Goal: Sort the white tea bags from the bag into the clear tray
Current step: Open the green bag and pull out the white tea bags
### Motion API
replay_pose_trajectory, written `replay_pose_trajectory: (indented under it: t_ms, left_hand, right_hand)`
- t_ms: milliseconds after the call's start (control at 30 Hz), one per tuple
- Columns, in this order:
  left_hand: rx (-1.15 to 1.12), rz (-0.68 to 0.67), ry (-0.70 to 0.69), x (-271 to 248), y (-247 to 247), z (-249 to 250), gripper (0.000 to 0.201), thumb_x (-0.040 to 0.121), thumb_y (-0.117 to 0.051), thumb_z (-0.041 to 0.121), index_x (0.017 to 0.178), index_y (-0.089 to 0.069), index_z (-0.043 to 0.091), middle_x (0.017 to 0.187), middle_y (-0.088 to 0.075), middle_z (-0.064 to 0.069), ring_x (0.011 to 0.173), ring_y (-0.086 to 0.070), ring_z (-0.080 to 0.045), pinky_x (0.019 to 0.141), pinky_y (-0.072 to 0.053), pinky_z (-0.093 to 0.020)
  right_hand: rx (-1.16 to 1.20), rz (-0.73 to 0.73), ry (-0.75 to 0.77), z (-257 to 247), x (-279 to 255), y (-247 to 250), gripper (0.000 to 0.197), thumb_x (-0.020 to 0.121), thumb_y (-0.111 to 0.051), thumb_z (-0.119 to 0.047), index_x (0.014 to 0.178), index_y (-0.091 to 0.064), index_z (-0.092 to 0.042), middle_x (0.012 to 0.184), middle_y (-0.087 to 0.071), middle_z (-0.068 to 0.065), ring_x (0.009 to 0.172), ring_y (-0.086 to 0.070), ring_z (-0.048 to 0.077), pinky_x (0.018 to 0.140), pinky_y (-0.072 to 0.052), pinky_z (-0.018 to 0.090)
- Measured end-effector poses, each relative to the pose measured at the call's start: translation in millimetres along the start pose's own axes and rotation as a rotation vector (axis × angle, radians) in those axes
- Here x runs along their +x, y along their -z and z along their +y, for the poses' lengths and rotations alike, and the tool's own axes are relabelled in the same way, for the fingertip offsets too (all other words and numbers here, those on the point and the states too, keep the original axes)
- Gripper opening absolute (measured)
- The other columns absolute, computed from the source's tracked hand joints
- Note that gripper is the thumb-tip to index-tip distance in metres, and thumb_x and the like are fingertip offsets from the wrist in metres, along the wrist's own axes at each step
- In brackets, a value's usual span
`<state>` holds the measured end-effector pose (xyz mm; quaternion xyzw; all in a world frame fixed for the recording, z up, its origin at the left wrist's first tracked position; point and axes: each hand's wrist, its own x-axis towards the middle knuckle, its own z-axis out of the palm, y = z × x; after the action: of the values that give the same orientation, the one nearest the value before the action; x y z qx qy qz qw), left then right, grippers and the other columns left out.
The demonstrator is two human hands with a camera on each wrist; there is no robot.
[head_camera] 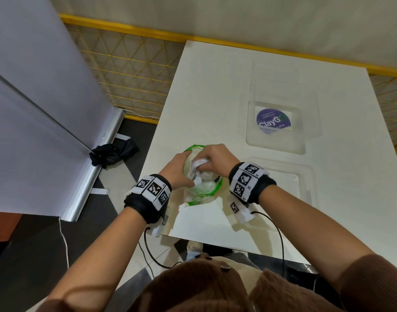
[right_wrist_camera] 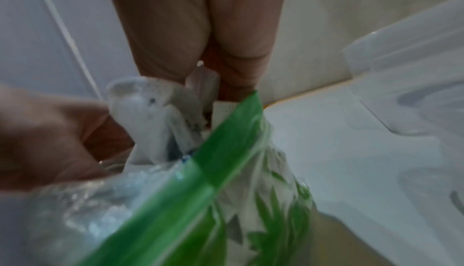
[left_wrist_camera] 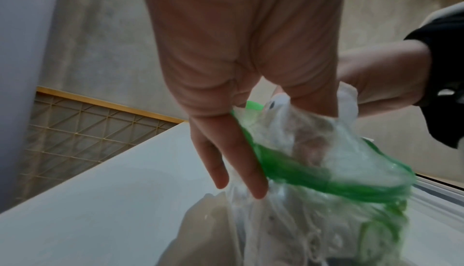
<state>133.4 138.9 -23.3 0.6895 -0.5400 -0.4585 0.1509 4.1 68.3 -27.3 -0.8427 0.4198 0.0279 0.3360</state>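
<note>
Fingers (right_wrist_camera: 241, 51) of the right hand (head_camera: 217, 157) are curled inside the mouth of the clear crinkled plastic bag with the green zip band (head_camera: 202, 179), pinching a small bunch of white paper tea bags (head_camera: 200, 163) that stick up just above the rim. The left hand (head_camera: 178, 170) holds the bag by its near-left side, fingers (left_wrist_camera: 241, 163) pressed along the outside of the film just under the green band and the thumb apparently over the rim, keeping the mouth open; more tea bags show through the film below.

Judging by this, the sorting is at or near its start. The clear moulded plastic tray (head_camera: 280, 129) beyond and to the right of the right hand shows only a round purple sticker in its lower well, and no tea bag lies in any part of it that I can make out. A second clear plastic piece (head_camera: 292, 183), just right of the right wrist, also looks bare. So the pinched bunch is not yet out, and the rest of the bag is still to be moved.

Both hands work over the near-left part of the white counter (head_camera: 215, 97), close to its left and front edges, with floor beyond them. Rightward and away from the fingers the counter surface is open up to the tray, so the path there looks free; only the raised rims of the clear plastic pieces, hard to see against the white, need care.
</note>
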Motion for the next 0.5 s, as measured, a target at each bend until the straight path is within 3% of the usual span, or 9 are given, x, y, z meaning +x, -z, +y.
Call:
replay_pose_trajectory:
  t_ms: [133,233,300,400,500]
  left_hand:
    - [-0.007,-0.004,-0.039,-1.2,1.3,4.5,0.076,0.072,-0.070,-0.008,0.138,-0.035,0.006,0.126,-0.044,-0.005,0.107,-0.041,-0.013,0.078,-0.032,-0.014]
    - [-0.007,-0.006,-0.047,-2.1,2.5,5.8,0.075,0.071,-0.070,-0.009,0.136,-0.037,0.006,0.115,-0.042,0.000,0.101,-0.040,-0.011,0.073,-0.032,-0.012]
    - [0.001,-0.005,-0.051,-1.2,2.4,4.7,0.075,0.069,-0.071,-0.009,0.135,-0.039,0.007,0.113,-0.045,0.000,0.101,-0.044,-0.014,0.074,-0.034,-0.013]
    - [0.000,0.000,-0.041,-0.2,1.2,2.8,0.074,0.069,-0.072,-0.007,0.134,-0.040,0.008,0.108,-0.044,0.001,0.099,-0.045,-0.014,0.075,-0.034,-0.016]
    - [0.003,0.006,-0.035,1.0,0.3,0.5,0.071,0.069,-0.073,-0.004,0.131,-0.042,0.008,0.111,-0.048,-0.002,0.099,-0.048,-0.017,0.076,-0.036,-0.020]
  right_hand:
    - [0.249,0.085,-0.062,7.2,-6.3,4.3,0.024,0.077,-0.070,-0.011,0.100,-0.073,-0.014,0.098,-0.071,0.007,0.085,-0.055,0.010,0.061,-0.037,0.006]
    - [0.359,0.154,-0.079,7.3,-9.5,10.5,0.026,0.075,-0.072,-0.010,0.100,-0.073,-0.014,0.096,-0.071,0.006,0.084,-0.056,0.009,0.060,-0.037,0.001]
    - [0.422,0.180,-0.073,6.5,-10.7,15.3,0.024,0.074,-0.072,-0.009,0.098,-0.074,-0.015,0.095,-0.072,0.006,0.083,-0.058,0.009,0.063,-0.040,0.004]
    - [0.459,0.183,-0.043,3.2,-13.6,20.0,0.024,0.073,-0.072,-0.007,0.095,-0.074,-0.017,0.093,-0.072,0.004,0.086,-0.062,0.010,0.076,-0.049,0.019]
    - [0.503,0.188,-0.031,0.3,-16.4,22.0,0.023,0.073,-0.072,-0.006,0.091,-0.073,-0.021,0.089,-0.072,-0.001,0.088,-0.064,0.012,0.081,-0.051,0.027]
